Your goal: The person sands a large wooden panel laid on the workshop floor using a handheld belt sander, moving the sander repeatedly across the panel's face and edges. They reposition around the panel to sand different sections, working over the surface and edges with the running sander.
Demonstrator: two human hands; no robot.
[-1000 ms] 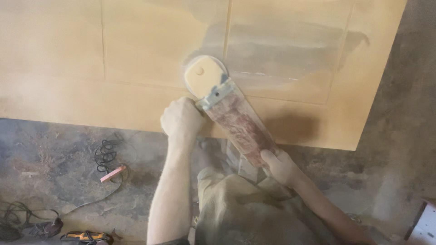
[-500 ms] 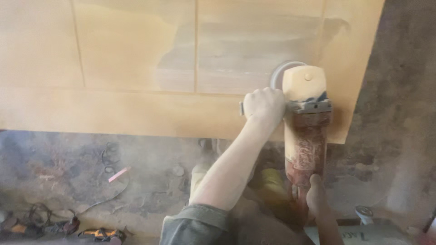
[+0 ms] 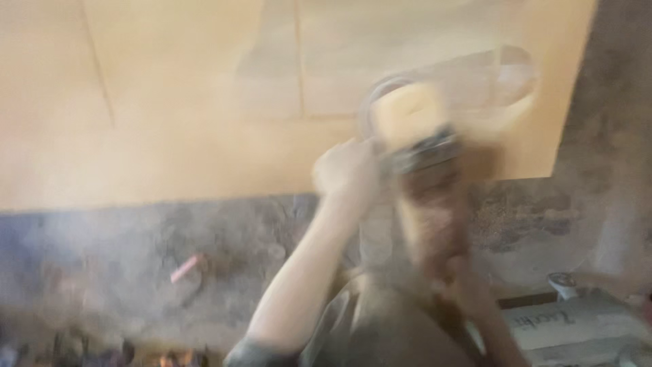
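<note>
Sander, a hand-held power tool with a long, dusty reddish-brown body [image 3: 435,224] and a round, pale yellow pad at its head [image 3: 407,112], sits near the middle right of the blurred view, its head pressed up toward a large tan wooden panel [image 3: 170,102]. Your left hand [image 3: 346,170] is wrapped closed around something just beside the head, most likely a side handle, though motion blur hides the fingers. Your right hand [image 3: 468,285] is low on the tail of the body; it seems to be closed on the rear grip, but you cannot tell for certain from this smeared picture. Judge the tool as rigid, fairly heavy and front-weighted, likely to tug sideways when the pad spins, so a two-point hold suits it: one hand at the neck to steer, one at the tail to carry the weight. Its dust-coated casing may be slippery, so a full wrap is safer than fingertips. Keep skin off the pad and its guard. The panel looks stiff and flat, with faint straight grooves. Below it runs a grey, dusty floor [image 3: 102,258], where a small pink stick-shaped object [image 3: 185,268] lies well apart from you. A pale sack or box [image 3: 577,326] sits at the lower right, near your right arm.
</note>
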